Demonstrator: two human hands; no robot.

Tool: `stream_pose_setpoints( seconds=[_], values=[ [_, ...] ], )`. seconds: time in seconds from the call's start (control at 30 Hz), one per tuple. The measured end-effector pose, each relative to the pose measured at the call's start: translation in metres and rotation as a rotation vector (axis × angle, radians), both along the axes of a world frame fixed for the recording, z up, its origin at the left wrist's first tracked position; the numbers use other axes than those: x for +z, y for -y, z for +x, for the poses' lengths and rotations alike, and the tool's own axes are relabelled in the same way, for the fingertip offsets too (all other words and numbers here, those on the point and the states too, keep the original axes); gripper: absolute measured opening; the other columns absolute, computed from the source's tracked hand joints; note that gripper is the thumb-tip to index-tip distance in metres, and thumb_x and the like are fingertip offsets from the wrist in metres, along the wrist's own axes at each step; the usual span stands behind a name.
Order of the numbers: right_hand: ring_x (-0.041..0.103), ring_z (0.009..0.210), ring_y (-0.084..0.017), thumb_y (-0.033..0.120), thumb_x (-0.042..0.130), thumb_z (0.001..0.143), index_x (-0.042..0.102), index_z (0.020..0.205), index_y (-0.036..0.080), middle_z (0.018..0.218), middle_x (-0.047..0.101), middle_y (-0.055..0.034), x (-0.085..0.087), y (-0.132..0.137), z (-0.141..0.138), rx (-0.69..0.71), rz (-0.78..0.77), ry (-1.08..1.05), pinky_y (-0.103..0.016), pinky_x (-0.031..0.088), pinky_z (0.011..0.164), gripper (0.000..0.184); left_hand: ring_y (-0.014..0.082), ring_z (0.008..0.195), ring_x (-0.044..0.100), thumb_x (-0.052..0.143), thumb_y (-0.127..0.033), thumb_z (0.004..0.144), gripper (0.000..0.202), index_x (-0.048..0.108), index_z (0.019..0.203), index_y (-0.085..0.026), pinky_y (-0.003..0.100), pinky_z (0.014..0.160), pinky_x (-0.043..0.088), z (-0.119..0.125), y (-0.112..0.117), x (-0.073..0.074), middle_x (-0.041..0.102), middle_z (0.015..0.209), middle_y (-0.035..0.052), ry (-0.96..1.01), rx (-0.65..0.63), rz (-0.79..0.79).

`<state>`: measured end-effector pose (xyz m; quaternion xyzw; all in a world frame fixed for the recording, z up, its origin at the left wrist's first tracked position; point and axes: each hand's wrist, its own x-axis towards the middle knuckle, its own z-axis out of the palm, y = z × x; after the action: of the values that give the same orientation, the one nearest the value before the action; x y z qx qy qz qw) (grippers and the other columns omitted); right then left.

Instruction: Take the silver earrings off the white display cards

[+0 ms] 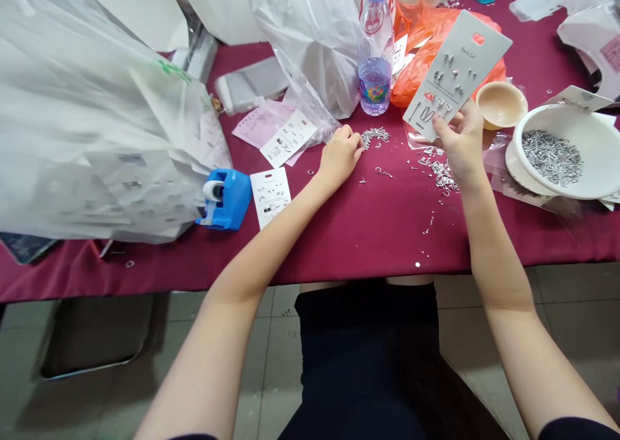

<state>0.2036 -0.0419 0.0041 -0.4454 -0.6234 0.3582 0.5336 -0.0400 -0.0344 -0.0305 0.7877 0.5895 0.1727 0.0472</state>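
My right hand (460, 144) grips the lower edge of a grey earring card (458, 72) and holds it tilted up over the dark red tablecloth (349, 233). Small silver pieces are fixed on the card. My left hand (340, 156) rests curled on the cloth, its fingertips pinched at a little heap of silver earring parts (374, 136). I cannot make out whether a piece is between those fingers. More loose silver bits (438, 168) lie scattered under my right hand.
A white bowl of silver pieces (557, 159) and a beige cup (501, 104) stand at the right. A water bottle (375, 52), orange bag (436, 46) and large clear bags (87, 123) crowd the back and left. A blue tape dispenser (225, 198) and more cards (271, 196) lie left.
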Motion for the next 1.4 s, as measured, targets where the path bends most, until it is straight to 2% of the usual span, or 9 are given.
stream_pose_setpoints(
  seconds=[0.23,0.33,0.43,0.63,0.8,0.9,1.1,1.2,1.4],
  values=[
    [0.054,0.142,-0.037,0.073,0.064,0.083,0.055,0.131,0.039,0.141,0.065,-0.0064,-0.005,0.000,-0.005,0.059,-0.006,0.063,-0.051,0.069,0.088,0.059,0.0343,0.116,0.061,0.047,-0.009,0.092,0.019,0.065,0.098,-0.008,0.048,0.100,0.051,0.010,-0.017,0.000,0.066,0.115,0.0221,-0.062,0.022,-0.063],
    [0.055,0.141,-0.036,0.073,0.067,0.081,0.055,0.133,0.039,0.143,0.064,-0.0055,-0.010,-0.001,-0.009,0.102,-0.058,0.061,-0.051,0.068,0.089,0.064,0.0289,0.102,0.064,0.052,-0.007,0.085,0.011,0.059,0.083,-0.015,0.046,0.096,0.052,0.000,-0.026,-0.007,0.066,0.100,0.0151,0.054,0.015,-0.044],
    [0.057,0.139,-0.036,0.069,0.070,0.081,0.055,0.135,0.036,0.142,0.064,-0.0071,-0.011,0.001,-0.013,0.144,-0.093,0.022,-0.053,0.068,0.090,0.064,0.0225,0.084,0.061,0.059,-0.004,0.075,0.019,0.050,0.073,-0.021,0.043,0.089,0.052,-0.017,-0.027,-0.012,0.061,0.082,0.0063,0.237,-0.008,-0.004],
    [0.060,0.134,-0.034,0.063,0.071,0.083,0.056,0.137,0.035,0.142,0.064,-0.0070,-0.005,0.007,-0.019,0.178,-0.133,-0.003,-0.053,0.067,0.093,0.062,0.0139,0.070,0.059,0.062,-0.011,0.075,0.013,0.055,0.077,-0.022,0.031,0.071,0.054,-0.034,-0.001,-0.006,0.063,0.076,0.0009,0.623,-0.151,-0.026],
    [0.059,0.136,-0.034,0.060,0.073,0.083,0.058,0.136,0.035,0.139,0.065,-0.0062,-0.008,0.008,-0.022,0.187,-0.157,0.007,-0.054,0.065,0.096,0.061,0.0142,0.084,0.067,0.062,-0.018,0.079,0.007,0.056,0.078,-0.021,0.031,0.082,0.059,-0.029,0.020,0.008,0.071,0.089,0.0043,0.772,-0.209,-0.127],
    [0.058,0.137,-0.033,0.058,0.073,0.083,0.058,0.136,0.034,0.136,0.067,-0.0062,-0.010,0.010,-0.025,0.194,-0.178,0.004,-0.054,0.064,0.098,0.060,0.0158,0.094,0.070,0.061,-0.021,0.078,0.013,0.049,0.074,-0.021,0.033,0.087,0.059,-0.026,0.028,0.009,0.074,0.096,0.0064,0.834,-0.252,-0.181],
    [0.059,0.135,-0.032,0.052,0.076,0.083,0.060,0.132,0.030,0.136,0.066,-0.0072,-0.007,0.018,-0.033,0.250,-0.219,-0.030,-0.051,0.066,0.097,0.056,0.0147,0.083,0.070,0.062,-0.019,0.079,0.025,0.039,0.070,-0.023,0.035,0.083,0.060,-0.020,0.037,0.000,0.070,0.081,0.0013,0.920,-0.272,-0.130],
    [0.060,0.133,-0.031,0.056,0.076,0.082,0.059,0.129,0.032,0.137,0.066,-0.0060,-0.005,0.022,-0.036,0.271,-0.236,-0.042,-0.050,0.068,0.094,0.055,0.0141,0.080,0.069,0.068,-0.030,0.083,0.029,0.042,0.070,-0.023,0.034,0.080,0.059,-0.019,0.041,0.001,0.067,0.077,0.0003,0.975,-0.298,-0.155],
    [0.062,0.130,-0.032,0.059,0.077,0.080,0.059,0.128,0.032,0.137,0.066,-0.0049,0.000,0.030,-0.044,0.307,-0.272,-0.077,-0.051,0.069,0.089,0.058,0.0151,0.085,0.070,0.073,-0.061,0.083,0.043,0.057,0.080,-0.021,0.032,0.078,0.058,-0.020,0.050,0.012,0.070,0.088,0.0039,0.987,-0.334,-0.214]
  ],
)
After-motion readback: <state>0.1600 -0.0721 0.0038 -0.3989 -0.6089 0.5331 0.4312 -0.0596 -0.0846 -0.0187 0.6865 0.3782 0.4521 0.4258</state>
